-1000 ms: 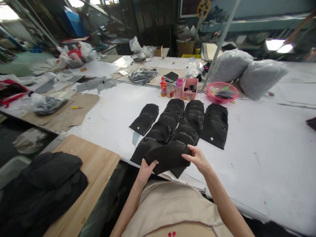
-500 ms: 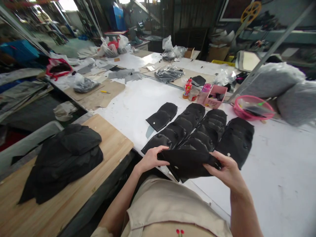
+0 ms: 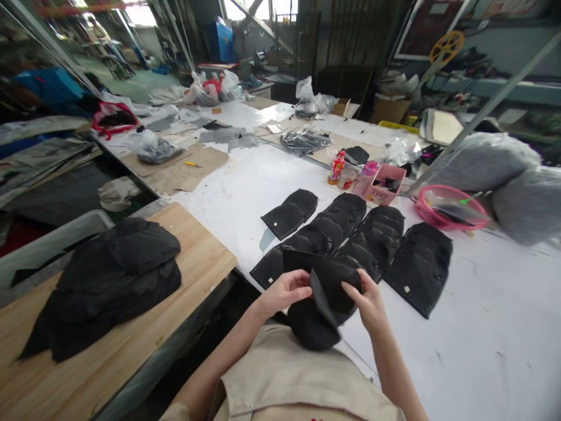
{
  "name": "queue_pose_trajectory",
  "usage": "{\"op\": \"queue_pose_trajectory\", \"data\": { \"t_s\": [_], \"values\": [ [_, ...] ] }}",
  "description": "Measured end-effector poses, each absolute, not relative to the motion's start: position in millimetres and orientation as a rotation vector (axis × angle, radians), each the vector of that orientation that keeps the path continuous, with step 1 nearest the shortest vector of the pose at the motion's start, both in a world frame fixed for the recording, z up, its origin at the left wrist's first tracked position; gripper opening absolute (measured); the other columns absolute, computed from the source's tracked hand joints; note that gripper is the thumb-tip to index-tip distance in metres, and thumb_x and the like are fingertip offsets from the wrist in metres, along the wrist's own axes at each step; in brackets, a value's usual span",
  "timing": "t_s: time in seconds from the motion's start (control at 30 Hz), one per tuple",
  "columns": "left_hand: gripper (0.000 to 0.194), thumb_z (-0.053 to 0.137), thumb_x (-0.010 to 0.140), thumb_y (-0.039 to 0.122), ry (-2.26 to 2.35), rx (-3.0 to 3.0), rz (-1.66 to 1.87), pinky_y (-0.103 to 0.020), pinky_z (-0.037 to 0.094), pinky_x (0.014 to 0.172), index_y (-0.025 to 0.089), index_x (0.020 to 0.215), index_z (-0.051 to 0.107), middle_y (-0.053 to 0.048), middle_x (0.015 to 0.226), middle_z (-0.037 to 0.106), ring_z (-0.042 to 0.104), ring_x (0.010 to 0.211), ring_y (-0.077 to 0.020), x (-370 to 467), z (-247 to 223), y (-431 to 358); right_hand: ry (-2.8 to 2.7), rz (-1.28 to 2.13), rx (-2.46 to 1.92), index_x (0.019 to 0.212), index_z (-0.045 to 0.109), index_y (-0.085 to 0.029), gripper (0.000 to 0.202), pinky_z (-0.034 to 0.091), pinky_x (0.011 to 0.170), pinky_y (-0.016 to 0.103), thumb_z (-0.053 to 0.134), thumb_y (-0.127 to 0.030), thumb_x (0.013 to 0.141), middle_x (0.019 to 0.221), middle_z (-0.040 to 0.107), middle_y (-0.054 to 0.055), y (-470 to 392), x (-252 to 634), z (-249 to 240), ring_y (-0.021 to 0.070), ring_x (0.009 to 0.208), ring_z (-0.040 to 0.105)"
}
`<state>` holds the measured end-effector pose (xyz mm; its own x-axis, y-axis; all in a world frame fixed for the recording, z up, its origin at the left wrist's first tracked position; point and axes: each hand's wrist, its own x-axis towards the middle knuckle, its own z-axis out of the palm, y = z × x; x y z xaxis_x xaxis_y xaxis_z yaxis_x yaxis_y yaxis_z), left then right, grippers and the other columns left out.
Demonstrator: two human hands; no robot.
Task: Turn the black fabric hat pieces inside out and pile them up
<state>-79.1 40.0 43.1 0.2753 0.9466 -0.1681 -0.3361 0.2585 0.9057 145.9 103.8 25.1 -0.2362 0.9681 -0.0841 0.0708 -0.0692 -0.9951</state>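
Close to my body I hold a black fabric piece (image 3: 322,318) whose edge is folded back, showing its inner side. My left hand (image 3: 289,291) pinches the folded edge between thumb and fingers. The right end of the piece is gripped by my right hand (image 3: 364,295), thumb on the near side. Just beyond my hands, rows of overlapping black padded pieces (image 3: 372,240) lie on the white table (image 3: 491,327). A short pair of black pieces (image 3: 291,213) lies apart at the left, and another stack (image 3: 421,266) is at the right, with a small white tag.
A heap of black fabric (image 3: 118,269) rests on the wooden board (image 3: 197,251) at left. Beyond the rows stand a red-labelled bottle (image 3: 336,168), a jar (image 3: 347,177), a pink box (image 3: 385,184) and a pink basket (image 3: 451,207). A metal pole (image 3: 477,111) slants up at right.
The held black piece was stretched flat between my hands; now its edge is folded over and it hangs lower. My right hand has moved left, closer to my left hand.
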Motion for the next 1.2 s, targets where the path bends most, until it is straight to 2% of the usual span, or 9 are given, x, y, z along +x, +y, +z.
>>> {"op": "queue_pose_trajectory", "data": {
  "t_s": [0.1,0.2,0.27,0.37,0.53,0.7,0.87,1.07,1.2],
  "values": [
    [0.036,0.066,0.083,0.039,0.89,0.912,1.235,-0.033,0.053,0.081,0.012,0.106,0.063,-0.013,0.1,0.069,0.068,0.087,-0.0209,-76.5,46.7,42.3,-1.147,1.61,-1.112,0.087,0.061,-0.022,0.026,0.044,0.058,0.024,0.076,-0.038,0.072,0.075,0.063,-0.002,103.0,130.2,12.8,0.015,0.066,0.056],
    [0.028,0.064,0.084,0.039,1.357,0.951,1.544,-0.026,0.052,0.069,0.015,0.097,0.065,-0.006,0.085,0.067,0.065,0.076,-0.015,-96.8,43.3,44.2,-0.977,1.723,-1.049,0.092,0.064,-0.024,0.033,0.051,0.064,0.03,0.078,-0.042,0.068,0.081,0.069,0.001,104.9,121.4,5.2,0.0207,0.073,0.063],
    [0.033,0.07,0.079,0.04,1.672,0.915,1.701,-0.025,0.051,0.072,0.017,0.102,0.064,-0.005,0.091,0.066,0.064,0.084,-0.0153,-112.0,34.6,46.9,-0.928,1.75,-1.036,0.094,0.066,-0.025,0.037,0.053,0.069,0.035,0.078,-0.046,0.066,0.082,0.071,0.003,106.6,117.5,0.4,0.0252,0.079,0.066],
    [0.047,0.075,0.071,0.045,1.684,0.795,1.571,-0.028,0.051,0.078,0.016,0.106,0.063,-0.007,0.097,0.067,0.064,0.092,-0.0188,-120.5,16.2,49.6,-0.908,1.728,-1.044,0.093,0.069,-0.027,0.039,0.055,0.074,0.04,0.075,-0.055,0.067,0.082,0.073,0.004,107.5,112.4,-6.5,0.0293,0.088,0.067],
    [0.042,0.066,0.08,0.049,1.379,0.63,1.403,-0.034,0.053,0.08,0.013,0.102,0.067,-0.009,0.093,0.072,0.066,0.088,-0.022,-103.7,1.7,44.8,-0.937,1.764,-1.077,0.094,0.065,-0.027,0.038,0.056,0.077,0.041,0.076,-0.052,0.067,0.09,0.073,0.004,109.0,109.8,-10.3,0.0293,0.092,0.067],
    [0.034,0.065,0.082,0.042,1.598,0.854,1.492,-0.034,0.049,0.091,0.015,0.103,0.069,-0.008,0.105,0.072,0.064,0.1,-0.023,-102.5,11.0,42.6,-1.009,1.636,-1.089,0.123,0.05,-0.031,0.051,0.054,0.082,0.038,0.06,-0.06,0.082,0.119,0.065,0.005,108.4,121.6,-9.0,0.0242,0.099,0.066],
    [0.032,0.062,0.085,0.04,1.671,0.975,1.453,-0.033,0.05,0.089,0.015,0.102,0.07,-0.008,0.103,0.073,0.065,0.098,-0.023,-104.7,15.3,41.6,-1.362,1.447,-1.062,0.123,0.051,-0.029,0.066,0.047,0.096,0.04,0.081,-0.044,0.066,0.136,0.051,0.008,102.9,124.9,-13.5,0.0257,0.112,0.058],
    [0.032,0.062,0.084,0.04,1.669,1.041,1.406,-0.033,0.05,0.089,0.015,0.103,0.071,-0.007,0.102,0.073,0.065,0.098,-0.0233,-99.1,21.1,39.1,-1.308,1.198,-1.183,0.093,0.059,-0.023,0.02,0.045,0.093,0.038,0.067,-0.038,0.081,0.117,0.06,0.007,104.4,114.3,-13.0,0.0225,0.106,0.059],
    [0.03,0.062,0.085,0.039,1.651,1.023,1.407,-0.03,0.048,0.089,0.017,0.104,0.069,-0.006,0.102,0.072,0.064,0.098,-0.0216,-98.6,22.5,39.6,-1.227,1.227,-1.174,0.084,0.058,-0.022,0.018,0.044,0.086,0.033,0.065,-0.038,0.083,0.107,0.063,0.004,104.8,112.9,-8.6,0.0197,0.097,0.058]
  ]
}}
